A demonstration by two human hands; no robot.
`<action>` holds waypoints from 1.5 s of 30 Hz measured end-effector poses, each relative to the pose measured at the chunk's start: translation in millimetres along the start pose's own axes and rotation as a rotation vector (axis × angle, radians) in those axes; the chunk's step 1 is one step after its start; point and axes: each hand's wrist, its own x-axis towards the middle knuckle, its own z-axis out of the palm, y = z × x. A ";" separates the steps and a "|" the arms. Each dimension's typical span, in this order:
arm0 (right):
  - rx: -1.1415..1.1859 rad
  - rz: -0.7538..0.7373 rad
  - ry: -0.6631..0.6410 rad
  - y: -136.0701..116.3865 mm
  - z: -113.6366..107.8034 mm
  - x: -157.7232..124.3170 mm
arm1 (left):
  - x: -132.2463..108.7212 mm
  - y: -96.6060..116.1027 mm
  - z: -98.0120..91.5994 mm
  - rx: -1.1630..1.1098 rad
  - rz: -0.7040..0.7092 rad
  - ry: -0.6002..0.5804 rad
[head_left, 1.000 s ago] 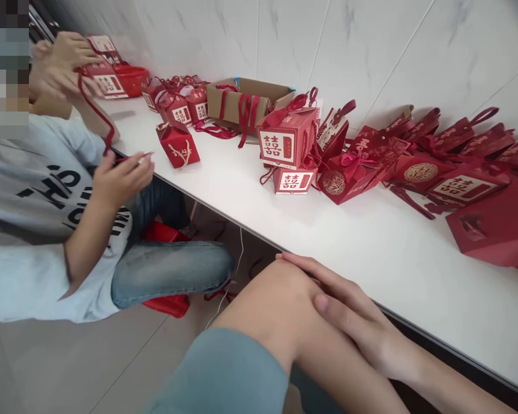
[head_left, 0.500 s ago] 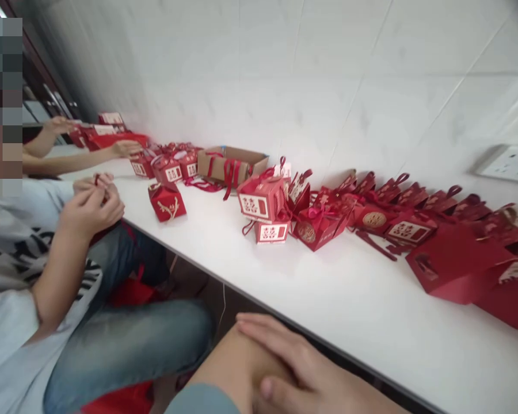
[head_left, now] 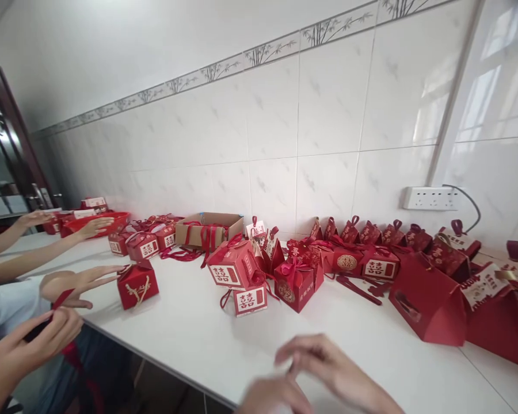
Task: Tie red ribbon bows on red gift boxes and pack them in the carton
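Both of my hands are raised over the front edge of the white table [head_left: 190, 339], smeared by motion. My left hand [head_left: 273, 398] is low at the bottom edge, its fingers unclear. My right hand [head_left: 328, 368] is just above and right of it, fingers blurred, and I cannot tell whether it holds anything. The nearest things are two stacked red gift boxes [head_left: 237, 279] with white labels and a red box with a bow [head_left: 294, 283], all well beyond my hands.
A person at the left holds a red ribbon [head_left: 60, 300] next to a small red box [head_left: 137, 284]. Other people's arms reach along the table farther left. An open cardboard box [head_left: 207, 229], rows of red boxes, a large red bag [head_left: 427, 305] and a wall socket strip [head_left: 431, 198] are there.
My view has swung up from my knee to the table and wall. My hands left my knee and rose above the table edge. The person at the left keeps working the ribbon.
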 end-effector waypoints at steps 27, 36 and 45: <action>0.061 0.213 1.170 35.9 -50.3 -25.7 | -15.7 53.7 134.1 -0.554 -0.345 -0.445; 0.046 0.341 0.854 15.7 -37.6 -66.5 | -17.8 46.3 133.8 -0.818 -0.524 -0.661; 0.222 0.344 0.793 0.9 -32.9 -64.9 | 6.9 73.3 129.8 -0.595 -0.725 -0.469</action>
